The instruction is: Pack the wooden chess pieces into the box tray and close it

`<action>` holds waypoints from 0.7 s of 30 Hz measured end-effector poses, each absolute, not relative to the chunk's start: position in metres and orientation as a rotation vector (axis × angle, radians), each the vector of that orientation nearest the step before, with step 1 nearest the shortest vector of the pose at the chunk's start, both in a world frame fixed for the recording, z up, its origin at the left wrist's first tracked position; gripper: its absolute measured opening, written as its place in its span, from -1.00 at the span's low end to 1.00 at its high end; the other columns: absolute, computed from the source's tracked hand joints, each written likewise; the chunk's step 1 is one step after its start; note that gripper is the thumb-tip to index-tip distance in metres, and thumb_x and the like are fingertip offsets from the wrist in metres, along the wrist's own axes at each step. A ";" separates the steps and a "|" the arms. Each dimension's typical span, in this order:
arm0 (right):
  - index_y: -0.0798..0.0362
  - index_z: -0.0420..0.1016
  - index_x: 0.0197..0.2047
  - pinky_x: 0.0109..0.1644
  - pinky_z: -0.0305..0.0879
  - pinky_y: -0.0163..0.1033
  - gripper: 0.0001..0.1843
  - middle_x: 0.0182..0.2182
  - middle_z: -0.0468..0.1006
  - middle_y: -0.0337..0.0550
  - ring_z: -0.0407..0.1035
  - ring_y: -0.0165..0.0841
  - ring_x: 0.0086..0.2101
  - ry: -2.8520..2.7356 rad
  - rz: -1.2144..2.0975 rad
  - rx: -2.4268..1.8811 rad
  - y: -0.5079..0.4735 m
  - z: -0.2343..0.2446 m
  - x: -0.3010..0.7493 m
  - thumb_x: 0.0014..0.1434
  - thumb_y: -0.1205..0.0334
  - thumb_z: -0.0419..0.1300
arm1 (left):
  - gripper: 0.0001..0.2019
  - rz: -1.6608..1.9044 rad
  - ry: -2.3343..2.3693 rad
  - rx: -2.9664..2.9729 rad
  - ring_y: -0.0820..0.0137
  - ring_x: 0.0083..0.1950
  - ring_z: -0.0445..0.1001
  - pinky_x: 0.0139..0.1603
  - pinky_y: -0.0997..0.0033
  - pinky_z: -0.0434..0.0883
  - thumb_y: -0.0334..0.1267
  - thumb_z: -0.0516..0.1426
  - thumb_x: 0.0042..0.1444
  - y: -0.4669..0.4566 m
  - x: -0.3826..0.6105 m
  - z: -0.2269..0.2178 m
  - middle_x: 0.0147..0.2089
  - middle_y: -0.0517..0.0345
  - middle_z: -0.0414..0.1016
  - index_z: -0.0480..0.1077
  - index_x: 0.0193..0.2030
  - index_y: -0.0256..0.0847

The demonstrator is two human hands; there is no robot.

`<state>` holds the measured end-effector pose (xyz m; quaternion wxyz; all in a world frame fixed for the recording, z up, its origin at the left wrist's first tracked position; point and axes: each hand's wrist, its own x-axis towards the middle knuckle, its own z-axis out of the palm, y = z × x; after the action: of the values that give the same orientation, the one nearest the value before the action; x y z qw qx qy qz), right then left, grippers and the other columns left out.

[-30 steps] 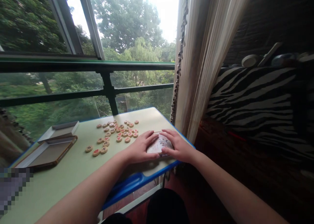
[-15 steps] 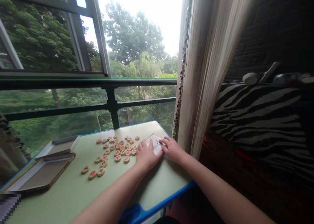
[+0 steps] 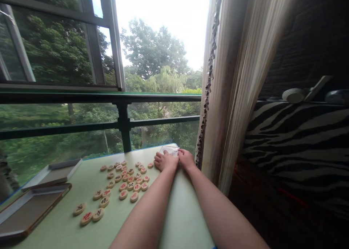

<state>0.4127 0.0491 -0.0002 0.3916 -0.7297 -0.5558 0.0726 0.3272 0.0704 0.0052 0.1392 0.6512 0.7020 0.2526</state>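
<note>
At the table's far right corner lies a flat, pale folded sheet with dark markings. My left hand rests on its near side, fingers spread out flat. At the sheet's right edge, my right hand has its fingers curled together and pinches that edge. Left of my hands, many round wooden xiangqi pieces with red or black characters lie scattered, the nearest few larger in view. Part of the sheet is hidden under my left hand.
Two shallow open box halves, a grey-white tray and a brown-edged tray, sit on the left of the pale green table. A dark green railing and window stand behind; a curtain hangs at the right.
Both hands and the sheet have moved away to the far corner of the table. My right fingers have gone from spread to curled at the sheet's edge. The camera view has shifted too.
</note>
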 end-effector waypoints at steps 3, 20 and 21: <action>0.02 0.51 -0.07 0.06 0.22 -0.24 -0.59 -0.08 0.52 -0.13 0.37 -0.29 -0.05 -1.432 0.222 -1.815 0.050 -0.006 0.412 0.12 0.34 -0.06 | -0.45 0.769 2.096 1.792 -0.06 0.09 0.15 -0.02 -0.02 0.11 0.11 -0.05 -0.01 0.083 0.337 0.003 0.10 -0.28 0.20 0.28 0.02 -0.21; 0.06 0.40 0.06 0.14 0.13 -0.15 -0.57 0.02 0.44 -0.06 0.28 -0.25 0.06 -1.588 0.304 -1.737 0.057 -0.015 0.424 0.20 0.18 -0.09 | -0.51 0.842 1.871 1.622 0.11 0.25 0.08 0.17 0.09 0.09 -0.29 -0.11 0.09 0.075 0.305 0.027 0.25 -0.11 0.12 0.15 0.21 -0.17; 0.10 0.39 0.07 0.13 0.14 -0.14 -0.56 0.02 0.44 -0.02 0.28 -0.23 0.06 -1.600 0.299 -1.738 0.056 -0.014 0.424 0.20 0.18 -0.09 | -0.50 0.939 1.830 1.720 0.10 0.28 0.03 0.20 0.09 0.06 -0.33 -0.10 0.08 0.069 0.298 0.029 0.27 -0.12 0.08 0.17 0.20 -0.22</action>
<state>0.4235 0.0559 -0.0136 0.3713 -0.6777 -0.6239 0.1165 0.2977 0.0694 0.0287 0.2283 0.6247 0.6644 0.3408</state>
